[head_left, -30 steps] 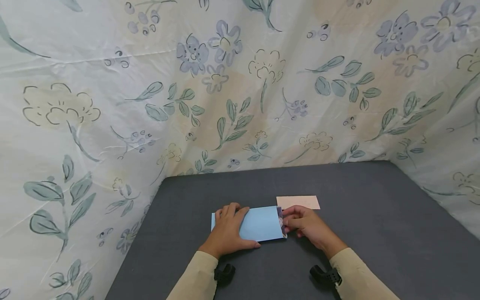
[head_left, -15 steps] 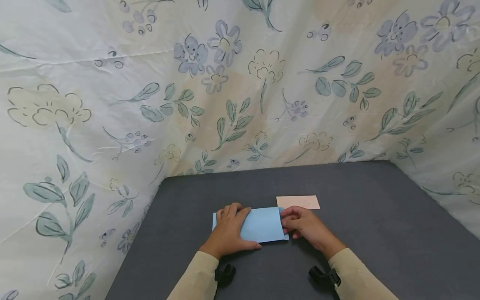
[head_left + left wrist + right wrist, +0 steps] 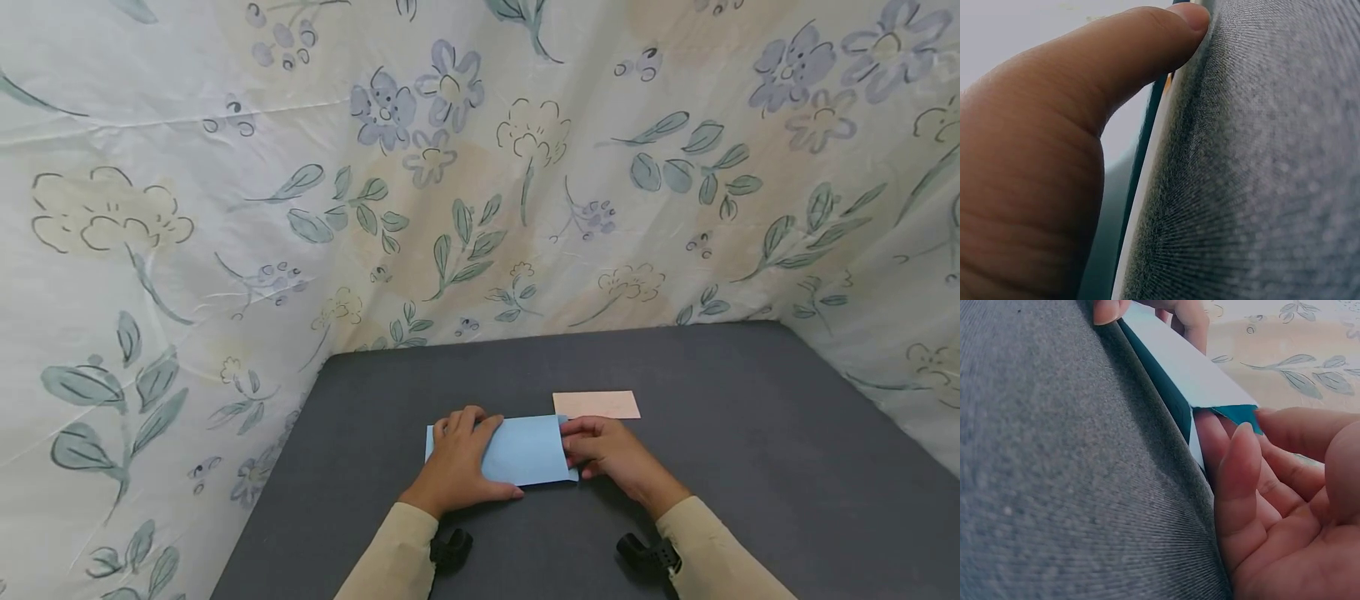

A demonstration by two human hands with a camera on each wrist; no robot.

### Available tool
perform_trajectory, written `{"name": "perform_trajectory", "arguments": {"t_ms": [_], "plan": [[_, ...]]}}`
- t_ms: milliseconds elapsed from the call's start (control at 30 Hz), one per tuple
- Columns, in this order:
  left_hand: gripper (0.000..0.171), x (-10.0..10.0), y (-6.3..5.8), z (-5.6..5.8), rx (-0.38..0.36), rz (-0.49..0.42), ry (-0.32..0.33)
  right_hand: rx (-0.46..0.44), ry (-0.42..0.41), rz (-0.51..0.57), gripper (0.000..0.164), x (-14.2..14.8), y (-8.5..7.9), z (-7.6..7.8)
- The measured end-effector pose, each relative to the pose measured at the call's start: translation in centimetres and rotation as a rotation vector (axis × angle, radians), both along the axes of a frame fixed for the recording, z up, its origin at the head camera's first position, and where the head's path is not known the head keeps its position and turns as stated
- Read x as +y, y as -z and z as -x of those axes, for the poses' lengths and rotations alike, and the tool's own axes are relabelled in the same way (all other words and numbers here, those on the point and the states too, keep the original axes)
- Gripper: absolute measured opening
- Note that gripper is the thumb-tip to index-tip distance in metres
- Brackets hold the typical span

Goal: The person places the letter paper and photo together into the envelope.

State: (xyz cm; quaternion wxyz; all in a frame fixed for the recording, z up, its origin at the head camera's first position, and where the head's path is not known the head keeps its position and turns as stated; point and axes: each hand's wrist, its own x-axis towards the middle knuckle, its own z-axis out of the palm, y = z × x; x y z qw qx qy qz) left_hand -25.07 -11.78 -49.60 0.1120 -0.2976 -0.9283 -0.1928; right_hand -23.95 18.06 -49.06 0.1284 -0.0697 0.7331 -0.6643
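Observation:
A flat light blue paper box [image 3: 525, 450] lies on the dark table, its open end to the right. My left hand [image 3: 456, 462] holds it across the left part, with fingers over the far side and the thumb [image 3: 1116, 59] along the near edge. At the open end is my right hand [image 3: 618, 458]. One finger [image 3: 1211, 437] reaches into the opening in the right wrist view, and another fingertip meets the teal flap [image 3: 1244, 417] at the corner. What lies inside the box is hidden.
A pale pink card-like rectangle [image 3: 596, 405] lies just behind the box's right end. The dark grey table [image 3: 720, 400] is bordered by floral cloth [image 3: 480, 167] at the back and sides. Black wrist straps [image 3: 651, 552] sit over the sleeves.
A dark patterned item that stuck out of the box's right end one second ago has slid inside, out of sight. The box shifted slightly right; the right hand stayed at the opening.

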Motion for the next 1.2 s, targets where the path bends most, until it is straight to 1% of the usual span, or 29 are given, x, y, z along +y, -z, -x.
{"name": "perform_trajectory", "arguments": {"t_ms": [133,267,367,533,700,767,933,1000,1100,1200], "plan": [[0.109,0.0,0.0,-0.1,-0.014,0.012,-0.016,-0.004,0.024,-0.003,0.041,0.3,-0.2,0.0],[0.109,-0.1,0.0,-0.1,-0.023,0.017,-0.033,0.008,0.072,-0.003,0.039,0.7,-0.3,0.0],[0.109,-0.2,0.0,-0.2,-0.02,0.009,-0.035,0.012,0.123,0.001,0.04,1.2,-0.3,0.1],[0.108,-0.4,0.2,-0.2,-0.015,-0.001,-0.031,0.021,0.222,0.022,0.045,2.4,-0.3,0.3],[0.11,-0.6,0.5,-0.2,-0.016,0.008,-0.036,0.04,0.32,0.042,0.049,3.8,-0.3,0.5],[0.11,-0.6,0.6,-0.2,-0.015,0.009,-0.038,0.042,0.353,0.038,0.054,4.4,-0.2,0.5],[0.108,-0.8,0.5,-0.3,0.002,0.005,-0.043,0.049,0.417,0.021,0.076,5.7,0.0,0.6],[0.108,-0.8,0.5,-0.4,0.011,0.005,-0.048,0.056,0.443,0.013,0.082,6.1,0.1,0.6],[0.107,-0.8,0.5,-0.4,0.017,0.004,-0.056,0.066,0.493,-0.004,0.082,6.3,0.2,0.6],[0.107,-0.8,0.5,-0.4,0.015,0.004,-0.063,0.083,0.559,-0.026,0.08,6.3,0.2,0.5]]}}
